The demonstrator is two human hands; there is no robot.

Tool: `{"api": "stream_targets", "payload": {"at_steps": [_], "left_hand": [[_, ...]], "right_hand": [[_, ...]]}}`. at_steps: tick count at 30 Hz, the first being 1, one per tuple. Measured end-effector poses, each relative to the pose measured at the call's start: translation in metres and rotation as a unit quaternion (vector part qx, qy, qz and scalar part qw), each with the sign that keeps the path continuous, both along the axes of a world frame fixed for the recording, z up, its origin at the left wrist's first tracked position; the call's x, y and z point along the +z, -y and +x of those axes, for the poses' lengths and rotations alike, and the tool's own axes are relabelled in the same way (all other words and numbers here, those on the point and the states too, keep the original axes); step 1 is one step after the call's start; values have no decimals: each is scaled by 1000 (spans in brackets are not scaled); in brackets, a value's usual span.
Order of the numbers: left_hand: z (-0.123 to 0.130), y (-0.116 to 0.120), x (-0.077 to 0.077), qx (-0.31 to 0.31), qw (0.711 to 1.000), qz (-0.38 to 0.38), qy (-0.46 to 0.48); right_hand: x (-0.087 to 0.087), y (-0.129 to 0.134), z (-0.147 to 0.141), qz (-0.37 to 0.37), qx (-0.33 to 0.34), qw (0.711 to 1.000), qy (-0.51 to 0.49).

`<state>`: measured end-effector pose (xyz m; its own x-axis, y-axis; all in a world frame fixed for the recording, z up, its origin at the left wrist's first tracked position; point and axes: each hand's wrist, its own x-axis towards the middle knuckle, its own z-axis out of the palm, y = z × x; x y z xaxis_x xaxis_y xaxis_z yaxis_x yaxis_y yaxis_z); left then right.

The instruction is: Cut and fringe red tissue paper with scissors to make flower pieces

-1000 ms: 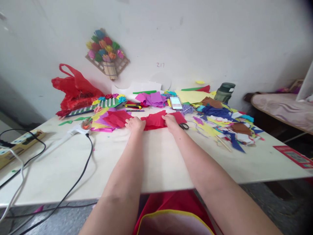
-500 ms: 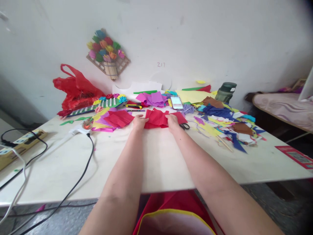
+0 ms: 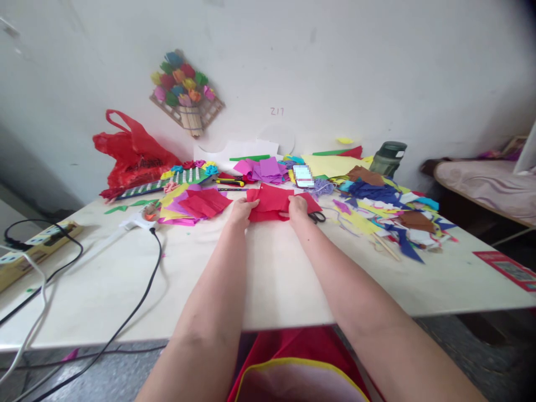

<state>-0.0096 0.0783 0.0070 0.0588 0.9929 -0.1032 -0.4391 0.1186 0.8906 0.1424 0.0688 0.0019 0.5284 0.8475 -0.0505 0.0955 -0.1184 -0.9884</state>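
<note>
Between my hands is a piece of red paper (image 3: 271, 202), creased, above the white table. My left hand (image 3: 243, 210) is closed on its left edge, thumb on top. On the right edge my right hand (image 3: 296, 209) grips the same paper with bent fingers. More red paper (image 3: 312, 201) shows just beyond my right hand, beside the black handles of scissors (image 3: 319, 216). To the left of my left hand lies a fanned stack of red, purple and yellow sheets (image 3: 201, 203).
Coloured scraps (image 3: 377, 192) and a green bottle (image 3: 387, 158) are at the right. A phone (image 3: 303, 176), a yellow cutter (image 3: 230, 182) and purple paper (image 3: 263, 169) lie behind. At the left are a red bag (image 3: 136, 153), a power strip (image 3: 39, 245) and cables.
The red paper between my hands has shifted, its upper part now smoother and tilted. My fingers have curled in more on both edges, and my left hand has moved slightly right.
</note>
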Motion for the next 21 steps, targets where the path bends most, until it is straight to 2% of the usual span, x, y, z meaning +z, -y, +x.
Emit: {"api": "stream_targets", "payload": {"at_steps": [5,9,14,18,21], "left_hand": [[2,4,4,2,1000,-10,-11],[4,6,6,-28,999,-21,24],[5,6,8,-44,993,-66,83],[1,5,11,-43,989,-99,103],[-2,2,11,-32,987,-121,103]], "right_hand": [[-1,-1,2,55,-27,997,48],[-4,-6,5,103,-25,994,-2],[-7,-8,6,132,3,988,-78],[-8,-6,6,154,27,983,-101],[-5,-2,5,194,70,970,-128]]}}
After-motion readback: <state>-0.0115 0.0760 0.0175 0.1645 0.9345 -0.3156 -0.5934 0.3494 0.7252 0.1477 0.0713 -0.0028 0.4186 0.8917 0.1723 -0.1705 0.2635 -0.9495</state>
